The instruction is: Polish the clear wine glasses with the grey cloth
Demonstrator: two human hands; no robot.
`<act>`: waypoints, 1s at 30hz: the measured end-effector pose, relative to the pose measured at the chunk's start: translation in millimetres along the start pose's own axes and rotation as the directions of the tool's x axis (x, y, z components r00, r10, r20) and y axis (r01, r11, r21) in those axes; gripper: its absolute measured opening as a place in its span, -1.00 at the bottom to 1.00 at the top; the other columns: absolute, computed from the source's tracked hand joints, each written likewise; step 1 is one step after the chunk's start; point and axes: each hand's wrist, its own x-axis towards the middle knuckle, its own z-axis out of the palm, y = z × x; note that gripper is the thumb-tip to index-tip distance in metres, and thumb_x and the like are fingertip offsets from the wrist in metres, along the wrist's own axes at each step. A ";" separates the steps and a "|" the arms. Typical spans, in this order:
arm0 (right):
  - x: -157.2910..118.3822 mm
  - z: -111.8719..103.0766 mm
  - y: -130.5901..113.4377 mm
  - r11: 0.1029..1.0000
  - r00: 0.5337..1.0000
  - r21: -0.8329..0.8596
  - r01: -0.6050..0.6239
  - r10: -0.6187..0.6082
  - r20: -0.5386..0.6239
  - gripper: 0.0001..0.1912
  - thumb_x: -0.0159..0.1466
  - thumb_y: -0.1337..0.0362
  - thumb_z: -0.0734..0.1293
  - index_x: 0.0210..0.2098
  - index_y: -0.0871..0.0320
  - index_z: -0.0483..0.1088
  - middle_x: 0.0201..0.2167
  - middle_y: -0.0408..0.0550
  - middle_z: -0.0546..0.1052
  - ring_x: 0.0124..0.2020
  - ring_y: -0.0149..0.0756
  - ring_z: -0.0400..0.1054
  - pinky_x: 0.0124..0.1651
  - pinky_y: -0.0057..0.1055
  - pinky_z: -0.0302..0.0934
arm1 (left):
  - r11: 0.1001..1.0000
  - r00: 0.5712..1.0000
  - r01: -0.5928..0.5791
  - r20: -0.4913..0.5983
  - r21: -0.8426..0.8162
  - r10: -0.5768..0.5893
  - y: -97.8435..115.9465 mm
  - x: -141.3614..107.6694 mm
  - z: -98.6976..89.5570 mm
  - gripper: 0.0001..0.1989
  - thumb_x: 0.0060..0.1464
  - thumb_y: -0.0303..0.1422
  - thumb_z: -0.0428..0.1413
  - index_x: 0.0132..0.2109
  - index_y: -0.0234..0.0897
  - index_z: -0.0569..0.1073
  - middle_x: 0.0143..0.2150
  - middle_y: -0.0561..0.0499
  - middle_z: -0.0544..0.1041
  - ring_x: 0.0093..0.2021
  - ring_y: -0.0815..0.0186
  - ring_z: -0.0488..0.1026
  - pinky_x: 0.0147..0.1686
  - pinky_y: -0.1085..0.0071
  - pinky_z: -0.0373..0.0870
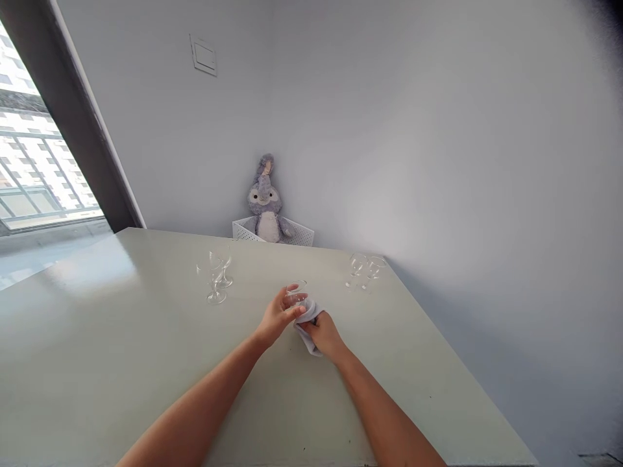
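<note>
Near the middle of the pale table (243, 389), my left hand (281, 314) is wrapped round a clear glass (298, 291), its rim facing up and away. My right hand (325, 334) holds a light grey cloth (310, 342) against the lower part of that glass. Part of the cloth hangs below my right fingers. The glass's base is hidden by the cloth and the hands.
Clear stemmed glasses (217, 296) stand close together left of my hands. Two more stemmed glasses (373, 269) are near the table's right edge. Beyond the far edge, a plush toy (265, 201) sits in a white basket (304, 236) by the wall.
</note>
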 end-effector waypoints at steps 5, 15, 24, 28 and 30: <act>2.5 -0.5 5.9 0.789 0.974 -0.606 0.099 -0.203 -0.104 -0.89 0.06 0.35 0.25 -0.44 0.16 0.42 -0.43 0.01 0.49 -0.30 -0.16 0.29 -0.22 -0.28 0.07 | 0.997 0.986 -0.019 -0.169 -0.075 0.006 -4.8 4.2 -1.8 -0.41 -0.22 -0.25 0.24 -0.02 -0.24 0.22 -0.05 -0.19 0.42 -0.12 0.19 0.42 -0.10 0.20 0.32; 3.9 -13.5 9.2 0.744 0.918 -0.660 0.108 -0.329 -0.220 -0.77 0.13 0.28 0.21 -0.27 0.19 0.43 -0.26 0.09 0.47 -0.11 -0.06 0.23 -0.10 -0.20 0.08 | 0.981 0.875 -0.126 -0.482 -0.148 0.039 2.3 16.4 -29.0 -0.48 -0.15 -0.25 0.20 -0.05 -0.23 0.19 -0.05 -0.15 0.40 -0.17 0.30 0.44 -0.11 0.26 0.36; 4.4 1.9 10.3 0.959 0.987 -0.279 -0.041 -0.004 -0.160 -0.74 -0.01 0.36 0.25 -0.30 0.14 0.40 -0.35 -0.01 0.49 -0.39 -0.23 0.32 -0.39 -0.38 0.15 | 0.961 0.992 -0.111 -0.088 -0.254 0.091 2.0 -0.3 6.2 -0.42 -0.22 -0.38 0.25 -0.02 -0.15 0.19 0.00 -0.12 0.35 -0.07 0.16 0.39 -0.03 0.16 0.26; 2.2 -16.1 8.6 0.921 0.988 0.366 -0.132 0.091 0.128 -0.85 -0.06 0.32 0.31 -0.45 0.20 0.38 -0.51 -0.12 0.46 -0.47 -0.33 0.31 -0.43 -0.44 0.14 | 0.945 0.984 -0.020 0.163 -0.327 0.077 11.5 -1.8 -0.7 -0.34 -0.29 -0.36 0.28 0.00 -0.13 0.21 -0.01 -0.13 0.35 -0.06 0.11 0.38 -0.05 0.14 0.24; -2.7 -18.9 5.0 0.789 0.936 0.551 -0.271 0.084 0.341 -0.78 -0.12 0.32 0.36 -0.42 0.21 0.38 -0.52 -0.12 0.45 -0.50 -0.35 0.31 -0.42 -0.45 0.16 | 0.935 0.962 0.037 0.267 -0.353 0.063 15.4 -1.8 -8.4 -0.30 -0.33 -0.29 0.29 0.02 -0.12 0.20 -0.02 -0.14 0.35 -0.09 0.09 0.39 -0.10 0.14 0.27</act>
